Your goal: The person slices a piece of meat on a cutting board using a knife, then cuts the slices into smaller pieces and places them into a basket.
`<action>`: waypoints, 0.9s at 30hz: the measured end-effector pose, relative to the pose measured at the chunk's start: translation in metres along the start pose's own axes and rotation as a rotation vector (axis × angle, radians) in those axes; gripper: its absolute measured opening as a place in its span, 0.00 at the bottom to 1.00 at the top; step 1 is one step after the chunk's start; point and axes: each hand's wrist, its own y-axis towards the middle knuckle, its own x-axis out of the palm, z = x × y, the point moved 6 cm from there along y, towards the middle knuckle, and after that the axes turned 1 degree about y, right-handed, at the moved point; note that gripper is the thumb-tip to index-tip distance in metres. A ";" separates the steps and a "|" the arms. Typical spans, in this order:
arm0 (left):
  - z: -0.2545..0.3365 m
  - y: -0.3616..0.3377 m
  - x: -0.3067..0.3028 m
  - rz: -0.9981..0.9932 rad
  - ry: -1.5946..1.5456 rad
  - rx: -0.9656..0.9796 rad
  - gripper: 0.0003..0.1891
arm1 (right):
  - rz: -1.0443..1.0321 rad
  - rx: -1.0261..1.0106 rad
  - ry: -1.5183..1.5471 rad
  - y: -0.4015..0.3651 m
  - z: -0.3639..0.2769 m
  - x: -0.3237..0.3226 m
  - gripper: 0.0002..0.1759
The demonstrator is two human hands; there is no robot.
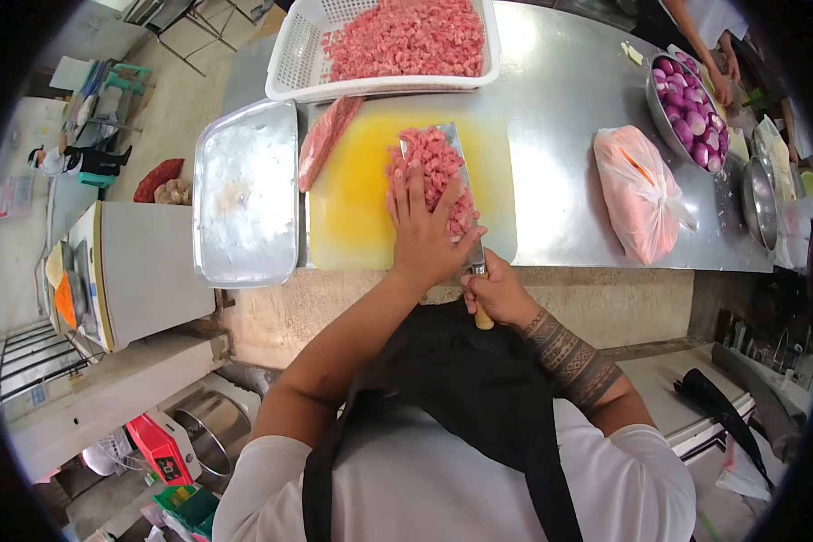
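Note:
On a yellow-stained cutting board (352, 217) lies a heap of diced pink meat (434, 163), partly on the flat blade of a cleaver (454, 140). My left hand (425, 226) rests on the near part of the heap, fingers spread over the meat. Wrapped around the cleaver's wooden handle, near the table's front edge, is my right hand (499, 291). A long uncut strip of meat (328, 144) lies at the board's left side. Behind the board, a white perforated crate (379, 88) holds more diced meat (415, 41).
A metal tray (247, 194) is left of the board. To the right are a tied plastic bag (637, 194) with pink contents, a bowl of peeled purple onions (691, 117) and a metal bowl (759, 203). Another person's hands (724, 77) show at the upper right.

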 end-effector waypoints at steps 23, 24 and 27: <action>-0.128 0.152 -0.006 -0.262 -0.382 0.575 0.26 | 0.543 0.011 0.180 -0.105 0.075 -0.008 0.19; -0.138 0.143 0.009 -0.280 -0.342 0.574 0.28 | 0.601 -0.003 0.213 -0.111 0.088 -0.006 0.18; -0.167 0.132 0.055 -0.400 -0.255 0.535 0.38 | 0.681 0.050 0.093 -0.107 0.094 0.003 0.13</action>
